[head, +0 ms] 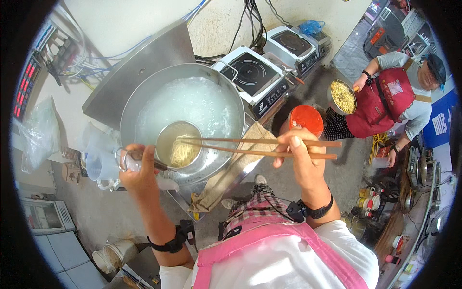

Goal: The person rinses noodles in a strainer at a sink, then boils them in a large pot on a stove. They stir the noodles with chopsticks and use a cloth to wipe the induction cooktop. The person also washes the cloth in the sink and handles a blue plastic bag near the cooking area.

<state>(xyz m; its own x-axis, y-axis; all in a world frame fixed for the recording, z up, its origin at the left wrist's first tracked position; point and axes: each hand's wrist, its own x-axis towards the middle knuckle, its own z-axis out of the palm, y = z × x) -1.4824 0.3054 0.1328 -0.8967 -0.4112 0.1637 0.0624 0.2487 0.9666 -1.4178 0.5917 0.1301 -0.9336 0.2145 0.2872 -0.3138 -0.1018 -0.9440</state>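
Observation:
My left hand [139, 169] grips the handle of a metal noodle strainer [164, 139], whose basket sits over the near side of a big metal pot [182, 70]. Pale noodles [184, 153] lie in the basket. Between the fingers of my right hand [305, 155] is a pair of long wooden chopsticks [245, 141], their far tips in the basket at the noodles. Cloudy, bubbling water [191, 103] fills much of the pot. A tan cloth [223, 180] is draped along the near edge of the stand, below the chopsticks.
Two induction cookers [249, 72] [292, 43] stand right of the pot. A red bucket [306, 117] is beyond my right hand. At right, a co-worker [389, 94] holds a pan of yellowish strips [343, 96]. Plastic measuring jugs [99, 162] are left of the pot.

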